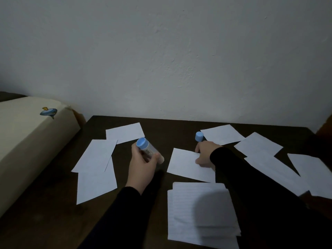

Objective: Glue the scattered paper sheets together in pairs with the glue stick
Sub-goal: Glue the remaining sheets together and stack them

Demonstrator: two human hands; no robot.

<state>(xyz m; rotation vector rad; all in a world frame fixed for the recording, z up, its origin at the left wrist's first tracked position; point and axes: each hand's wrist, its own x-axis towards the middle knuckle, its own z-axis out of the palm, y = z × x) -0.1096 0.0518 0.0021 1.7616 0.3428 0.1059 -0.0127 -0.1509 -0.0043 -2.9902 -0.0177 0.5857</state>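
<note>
My left hand [143,166] grips a glue stick [147,148], uncapped, its blue base pointing up and away and its pale glue tip pointing down to the right, just above the dark table [53,203]. Its blue cap [199,136] sticks up from the fingers of my right hand [205,154]. That hand also rests on the right edge of a white sheet [185,166] at the table's centre. More white sheets lie scattered: two overlapping at the left [97,155], one behind them [124,132], and several at the right [256,144].
A stack of lined sheets [197,212] lies near the front edge, partly under my right sleeve. A cream padded object with a blue sticker [27,137] borders the table's left side. A white wall [179,60] closes the back.
</note>
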